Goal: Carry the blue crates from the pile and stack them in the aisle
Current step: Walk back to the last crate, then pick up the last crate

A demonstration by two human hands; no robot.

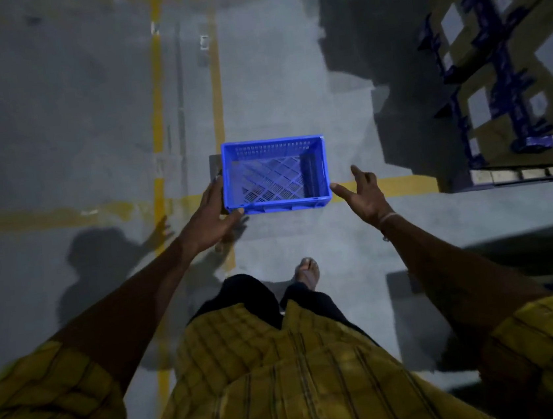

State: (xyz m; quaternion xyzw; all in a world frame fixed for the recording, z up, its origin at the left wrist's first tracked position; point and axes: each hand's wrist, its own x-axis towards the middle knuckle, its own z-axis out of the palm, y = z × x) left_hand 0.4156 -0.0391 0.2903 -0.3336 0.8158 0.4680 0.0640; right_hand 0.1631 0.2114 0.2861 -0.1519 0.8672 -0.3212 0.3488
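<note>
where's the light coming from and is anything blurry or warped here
Head view: dim overall; the person's shadow falls left on the floor, so light comes from the right. The crate is fairly sharp, the boxes soft, and the wide lens bends the edges.

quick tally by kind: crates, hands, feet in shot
crates: 1
hands: 2, left, right
feet: 1
total: 4

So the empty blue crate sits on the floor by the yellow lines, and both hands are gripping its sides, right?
Not quite. In the head view only the left hand touches the blue crate, at its near left corner. The right hand is open and just clear of the crate's right side. The crate is empty, and seems to be by the yellow lines.
</note>
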